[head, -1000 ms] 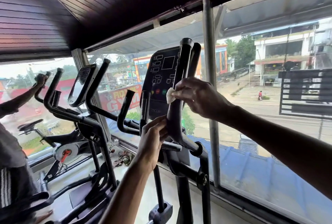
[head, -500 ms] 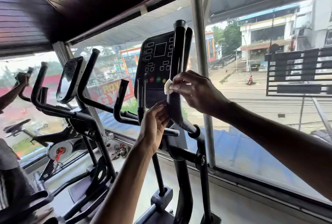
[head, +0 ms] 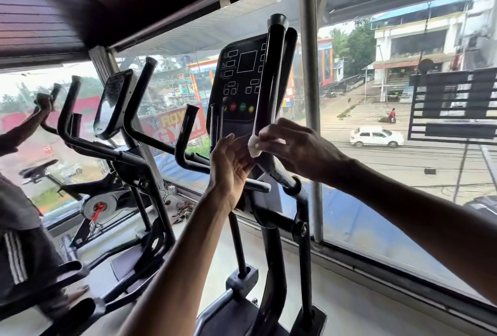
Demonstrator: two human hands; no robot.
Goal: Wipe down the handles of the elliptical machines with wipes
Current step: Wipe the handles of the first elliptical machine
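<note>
Bare left hand [head: 231, 164], right hand [head: 301, 148], forearms

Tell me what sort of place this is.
Most likely a gym, on an upper floor above a street: elliptical machines stand in a row by the window, an exercise bike sits beyond them, and a banner outside reads GYM.

The handle [head: 269, 85] presents a black, smooth, glossy coating with sheen along its length. The wipe [head: 252, 145] is white, soft and crumpled; cloth or paper not determinable. The console [head: 242, 66] face is matt black, the window post [head: 309, 93] dull grey metal.
</note>
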